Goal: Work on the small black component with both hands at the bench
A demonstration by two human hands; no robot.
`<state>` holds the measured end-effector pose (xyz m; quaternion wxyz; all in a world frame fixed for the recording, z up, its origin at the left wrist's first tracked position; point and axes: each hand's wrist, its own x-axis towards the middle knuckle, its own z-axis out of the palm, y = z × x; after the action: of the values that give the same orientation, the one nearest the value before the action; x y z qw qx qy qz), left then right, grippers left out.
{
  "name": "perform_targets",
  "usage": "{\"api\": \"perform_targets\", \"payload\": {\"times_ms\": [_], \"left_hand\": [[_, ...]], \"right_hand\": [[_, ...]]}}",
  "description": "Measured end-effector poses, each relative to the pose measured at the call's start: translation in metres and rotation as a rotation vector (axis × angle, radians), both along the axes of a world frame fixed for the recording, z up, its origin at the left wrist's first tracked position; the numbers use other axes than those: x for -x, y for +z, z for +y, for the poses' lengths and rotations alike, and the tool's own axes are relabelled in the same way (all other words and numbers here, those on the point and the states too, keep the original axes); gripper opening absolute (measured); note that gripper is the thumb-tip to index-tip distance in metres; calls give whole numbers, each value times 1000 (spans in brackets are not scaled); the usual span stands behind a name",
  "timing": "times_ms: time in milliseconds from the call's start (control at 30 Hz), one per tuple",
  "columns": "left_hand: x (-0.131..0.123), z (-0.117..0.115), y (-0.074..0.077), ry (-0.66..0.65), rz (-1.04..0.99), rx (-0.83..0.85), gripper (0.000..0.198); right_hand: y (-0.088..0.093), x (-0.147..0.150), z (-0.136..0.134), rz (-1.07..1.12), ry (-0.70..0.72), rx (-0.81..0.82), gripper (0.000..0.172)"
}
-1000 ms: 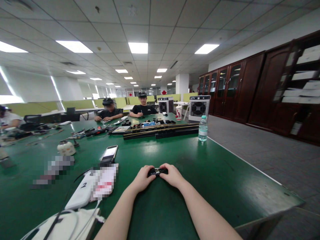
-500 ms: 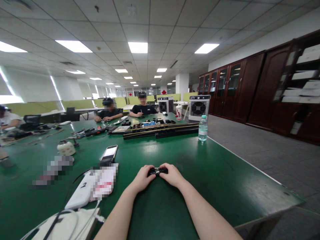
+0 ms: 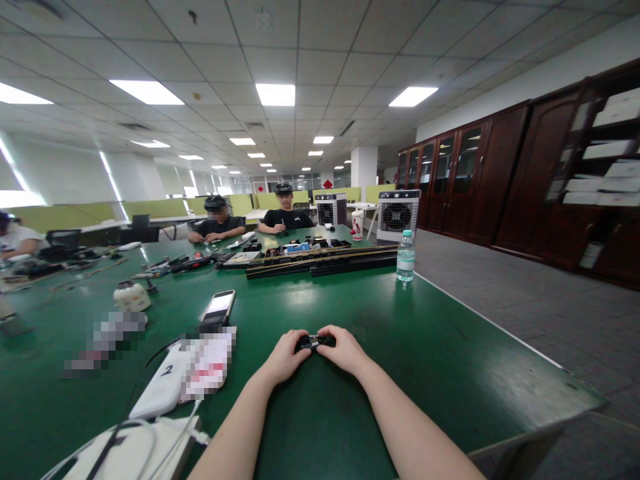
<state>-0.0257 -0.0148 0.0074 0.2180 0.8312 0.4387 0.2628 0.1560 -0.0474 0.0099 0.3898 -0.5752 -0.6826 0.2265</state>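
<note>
A small black part point(image 3: 314, 342) with a lighter middle lies between my two hands, low over the green table point(image 3: 350, 300). My left hand point(image 3: 289, 355) grips its left end between thumb and fingers. The right end is pinched the same way by my right hand point(image 3: 341, 348). The fingers cover both ends of the part, and its fine details are too small to make out.
Left of my arms are a phone point(image 3: 220, 305), a white power bank point(image 3: 163, 383) marked 2, a pink-and-white packet point(image 3: 210, 363) and cables. Long black rails point(image 3: 325, 263) and a water bottle point(image 3: 405, 256) stand farther back. Two people point(image 3: 284, 217) sit across the table.
</note>
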Motion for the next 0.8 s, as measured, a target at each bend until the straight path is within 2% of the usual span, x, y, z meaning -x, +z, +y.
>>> {"api": "perform_targets", "payload": {"times_ms": [633, 800], "left_hand": [[0, 3, -5, -29, -34, -20, 40], [0, 2, -3, -20, -29, -23, 39]], "right_hand": [[10, 6, -8, -177, 38, 22, 22], [9, 7, -8, -143, 52, 2, 19]]}}
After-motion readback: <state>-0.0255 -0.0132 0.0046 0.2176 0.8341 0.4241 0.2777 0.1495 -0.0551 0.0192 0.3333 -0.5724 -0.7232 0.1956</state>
